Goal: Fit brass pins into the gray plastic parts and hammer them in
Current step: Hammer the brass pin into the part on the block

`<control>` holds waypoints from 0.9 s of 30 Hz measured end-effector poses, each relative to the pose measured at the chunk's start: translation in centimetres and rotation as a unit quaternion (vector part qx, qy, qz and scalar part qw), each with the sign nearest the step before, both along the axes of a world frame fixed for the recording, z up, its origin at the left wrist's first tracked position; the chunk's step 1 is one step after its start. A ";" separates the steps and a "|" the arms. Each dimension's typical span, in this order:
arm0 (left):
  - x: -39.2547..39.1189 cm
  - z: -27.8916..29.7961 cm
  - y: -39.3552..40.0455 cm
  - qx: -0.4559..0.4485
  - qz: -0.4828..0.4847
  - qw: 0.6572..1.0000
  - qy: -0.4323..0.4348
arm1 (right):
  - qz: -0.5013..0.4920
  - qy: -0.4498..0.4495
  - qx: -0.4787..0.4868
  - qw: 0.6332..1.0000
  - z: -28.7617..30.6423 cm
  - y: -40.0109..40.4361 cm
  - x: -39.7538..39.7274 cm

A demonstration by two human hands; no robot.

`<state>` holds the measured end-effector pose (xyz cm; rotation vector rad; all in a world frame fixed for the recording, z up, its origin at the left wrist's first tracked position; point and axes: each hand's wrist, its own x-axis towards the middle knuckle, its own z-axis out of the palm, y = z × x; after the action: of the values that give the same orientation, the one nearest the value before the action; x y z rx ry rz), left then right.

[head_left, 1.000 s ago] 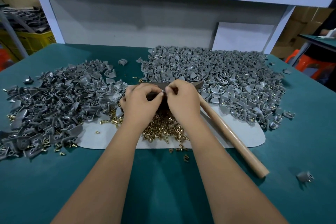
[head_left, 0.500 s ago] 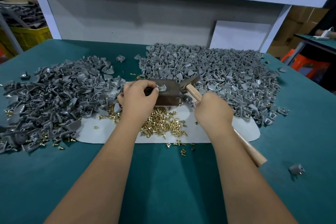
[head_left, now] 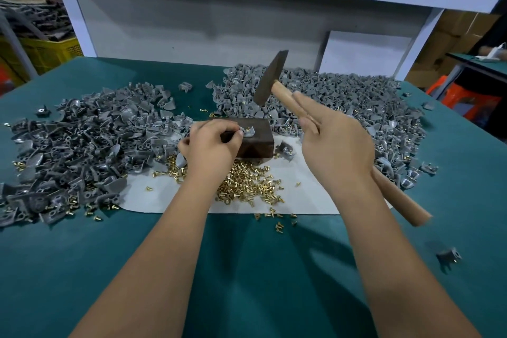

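Hammer's up now: half a second ago the right hand (head_left: 338,140) was just closing on the handle with the head down by the block; now the wooden-handled hammer with the dark steel head (head_left: 270,78) is raised over centre frame, head tilted, above and right of the target. Right hand wraps the handle, though index and middle fingers lie straight along it. Strike stroke looks imminent.

Left hand (head_left: 211,145) is curled, pinching the small gray plastic part (head_left: 248,132) on top of the dark brown rectangular anvil block (head_left: 253,140), centre frame. A brass pin (head_left: 247,129) sits in the part, head showing, not driven yet by the look of it.

Clearance: left fingertips (head_left: 241,133) are touching the part right beside the pin, so there's little margin for the hammer face. Air above the block is open. Heaps of gray plastic parts at left (head_left: 82,140) and upper right (head_left: 343,99) crowd the block's sides; loose brass pins (head_left: 247,184) litter the white mat (head_left: 310,197) below it. Lower frame is bare green tabletop (head_left: 247,269).
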<state>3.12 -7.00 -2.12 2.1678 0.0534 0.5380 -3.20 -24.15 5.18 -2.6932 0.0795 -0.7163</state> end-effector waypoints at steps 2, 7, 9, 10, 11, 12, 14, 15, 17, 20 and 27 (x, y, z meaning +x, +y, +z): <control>0.0 0.0 0.0 0.002 0.004 1.000 0.003 | 0.026 0.036 -0.045 0.998 0.0 0.3 -0.2; 0.2 0.0 0.0 0.022 0.016 1.000 0.011 | 0.012 -0.001 -0.048 0.999 0.7 0.8 0.2; 0.2 -0.1 0.0 0.025 0.012 1.000 0.011 | 0.006 0.002 -0.047 0.999 0.5 1.0 0.2; 0.2 -0.1 0.0 0.025 0.009 1.000 0.012 | 0.014 0.025 -0.053 0.998 0.3 1.0 0.2; 0.1 0.0 0.1 0.023 0.008 1.000 0.013 | 0.021 0.051 -0.063 0.997 0.1 1.0 0.3; 0.1 0.0 0.1 0.022 0.008 1.000 0.013 | 0.022 0.061 -0.071 0.995 0.0 0.9 0.3; 0.2 -0.1 0.1 0.014 0.012 1.000 0.007 | 0.006 0.022 -0.081 0.996 0.0 0.7 0.4; 0.3 -0.1 0.1 0.011 0.016 1.000 0.004 | -0.001 -0.008 -0.082 0.997 -0.2 0.7 0.3; 0.3 -0.2 0.0 0.010 0.015 1.000 0.000 | 0.011 -0.034 -0.089 0.995 -0.6 1.1 0.1; 0.2 -0.2 0.0 0.013 0.009 1.000 0.000 | 0.033 0.000 -0.115 0.993 -1.1 0.9 0.3; 0.3 -0.2 0.0 0.008 0.008 1.000 0.002 | 0.039 0.001 -0.112 0.993 -1.6 0.8 0.9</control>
<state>3.46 -6.96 -2.33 2.1858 0.0701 0.5454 -2.32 -23.39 3.58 -2.8913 -0.1111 -0.7385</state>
